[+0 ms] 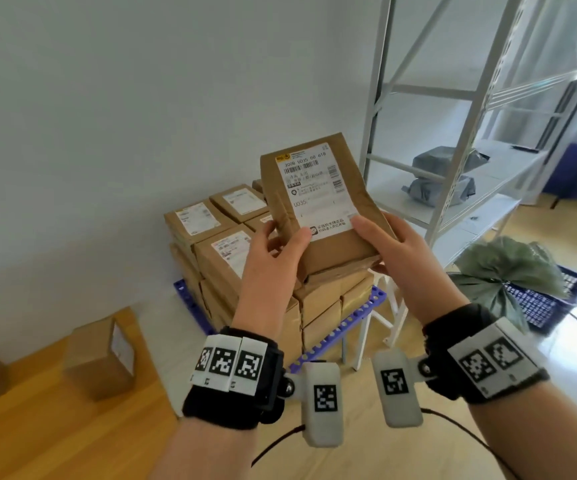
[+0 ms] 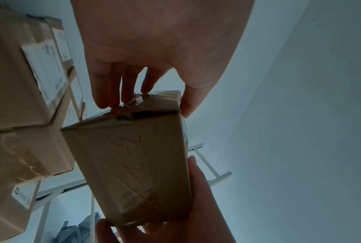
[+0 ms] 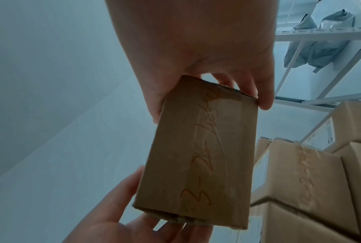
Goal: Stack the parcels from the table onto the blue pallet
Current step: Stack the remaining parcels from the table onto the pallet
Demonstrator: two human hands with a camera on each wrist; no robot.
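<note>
I hold a brown cardboard parcel [image 1: 318, 202] with a white shipping label in both hands, tilted up above the stack. My left hand [image 1: 273, 251] grips its near left corner, thumb on the label face. My right hand [image 1: 384, 244] grips the near right corner the same way. Seen from the wrists, the parcel [image 2: 138, 164] [image 3: 198, 156] shows a taped underside with orange writing, held by the left hand [image 2: 146, 92] and the right hand [image 3: 208, 92]. Below it, several parcels [image 1: 218, 251] are stacked on the blue pallet [image 1: 342, 327]. Another parcel [image 1: 102, 351] stands on the wooden table [image 1: 55, 427].
A white metal shelf rack [image 1: 453, 150] stands at the right with grey mailer bags [image 1: 443, 178] on it. A dark blue crate [image 1: 543, 303] lined with a green bag sits on the floor. A plain wall is behind the pallet.
</note>
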